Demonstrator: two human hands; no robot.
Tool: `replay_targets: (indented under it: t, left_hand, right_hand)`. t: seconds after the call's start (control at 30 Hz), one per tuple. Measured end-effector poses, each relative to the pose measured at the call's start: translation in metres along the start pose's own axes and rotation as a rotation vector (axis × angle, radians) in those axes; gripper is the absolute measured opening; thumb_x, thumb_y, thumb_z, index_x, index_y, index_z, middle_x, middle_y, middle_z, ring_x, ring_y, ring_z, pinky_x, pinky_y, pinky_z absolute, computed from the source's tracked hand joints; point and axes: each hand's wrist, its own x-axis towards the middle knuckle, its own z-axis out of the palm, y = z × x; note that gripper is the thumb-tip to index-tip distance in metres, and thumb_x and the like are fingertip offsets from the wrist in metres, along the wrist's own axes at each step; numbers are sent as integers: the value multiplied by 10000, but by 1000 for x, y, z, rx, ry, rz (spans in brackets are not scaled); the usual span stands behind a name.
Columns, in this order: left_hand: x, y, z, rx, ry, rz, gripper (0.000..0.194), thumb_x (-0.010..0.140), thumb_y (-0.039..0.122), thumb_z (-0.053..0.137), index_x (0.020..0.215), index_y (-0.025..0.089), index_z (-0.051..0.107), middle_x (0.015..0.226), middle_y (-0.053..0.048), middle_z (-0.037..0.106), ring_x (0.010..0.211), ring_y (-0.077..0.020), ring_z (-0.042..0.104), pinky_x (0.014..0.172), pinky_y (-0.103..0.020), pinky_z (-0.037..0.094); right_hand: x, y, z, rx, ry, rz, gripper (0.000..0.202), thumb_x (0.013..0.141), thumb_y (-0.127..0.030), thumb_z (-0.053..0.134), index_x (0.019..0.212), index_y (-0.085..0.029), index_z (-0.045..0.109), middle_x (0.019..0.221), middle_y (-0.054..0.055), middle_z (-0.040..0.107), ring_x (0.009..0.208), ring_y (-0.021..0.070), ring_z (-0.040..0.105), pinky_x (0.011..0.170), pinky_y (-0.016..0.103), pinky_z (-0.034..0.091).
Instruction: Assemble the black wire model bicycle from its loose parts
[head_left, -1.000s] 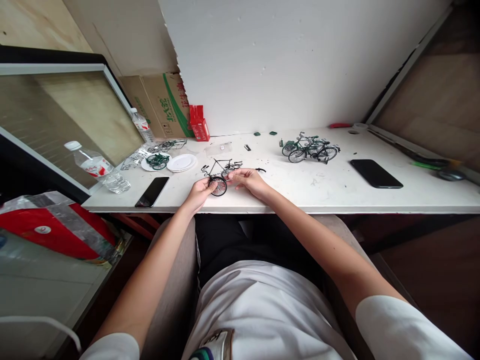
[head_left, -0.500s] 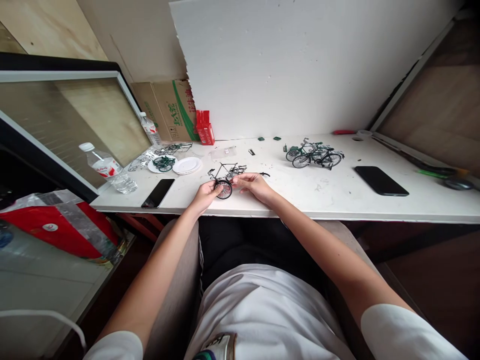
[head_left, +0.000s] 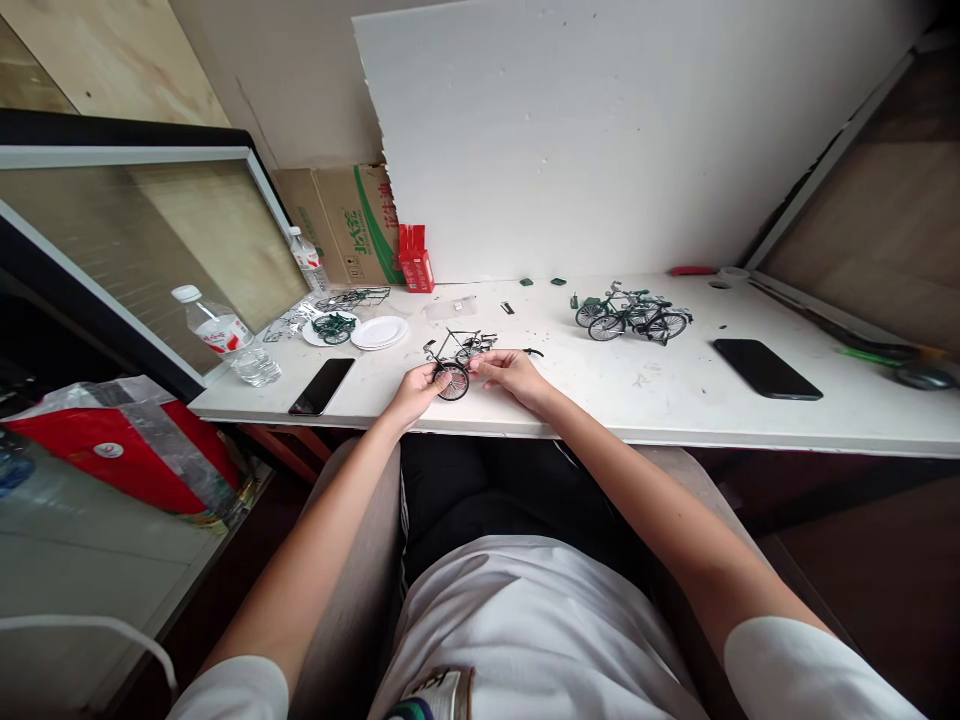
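Near the front edge of the table, a small model bicycle with a dark frame and a black spoked wheel (head_left: 453,384) is between my hands. My left hand (head_left: 414,396) is closed on the bicycle, its thumb pressed against that wheel from the left. The fingertips of my right hand (head_left: 513,374) are pinched together at the wheel's right side, by the frame. Whatever tiny part they may grip is hidden. Just past my right hand lies a thin black piece (head_left: 534,352). Other small dark parts (head_left: 484,343) show behind my fingers.
Finished-looking model bicycles (head_left: 637,318) stand at the right, near a black phone (head_left: 766,369). At the left are another phone (head_left: 322,387), white plates (head_left: 379,333), green bicycle parts (head_left: 334,327) and a water bottle (head_left: 229,337). A red box (head_left: 415,262) stands at the back.
The whole view has shifted slightly, so everything appears a little to the right and lower. Both hands keep nearly the same hold on the model bicycle.
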Motion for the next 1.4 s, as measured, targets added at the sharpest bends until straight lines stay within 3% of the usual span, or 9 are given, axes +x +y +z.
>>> replay_targets:
  t: [0.8, 1.13, 1.4]
  left_hand:
    - [1, -1, 1, -5, -7, 11, 556, 797, 529, 903, 1159, 129, 771, 1214, -162, 800, 1145, -312, 733, 1114, -476, 493]
    - [1, -3, 3, -10, 19, -18, 581, 740, 534, 940, 1127, 130, 786, 1189, -161, 814, 1106, -313, 752, 1095, -502, 528]
    - [0, -1, 4, 23, 4, -24, 592, 753, 526, 936, 1158, 121, 785, 1203, -178, 812, 1126, -337, 758, 1099, -526, 532]
  right_hand:
    - [8, 9, -4, -22, 24, 2, 446, 705, -572, 942, 965, -229, 824, 1070, 60, 818, 969, 226, 773, 680, 260, 590]
    - [12, 14, -3, -75, 80, -38, 466, 705, -592, 937, 939, -212, 800, 1033, 65, 798, 876, 203, 763, 633, 260, 590]
    - [14, 21, -3, -222, 118, -120, 493, 792, -627, 857, 1047, -210, 786, 1033, 72, 788, 834, 194, 724, 597, 266, 563]
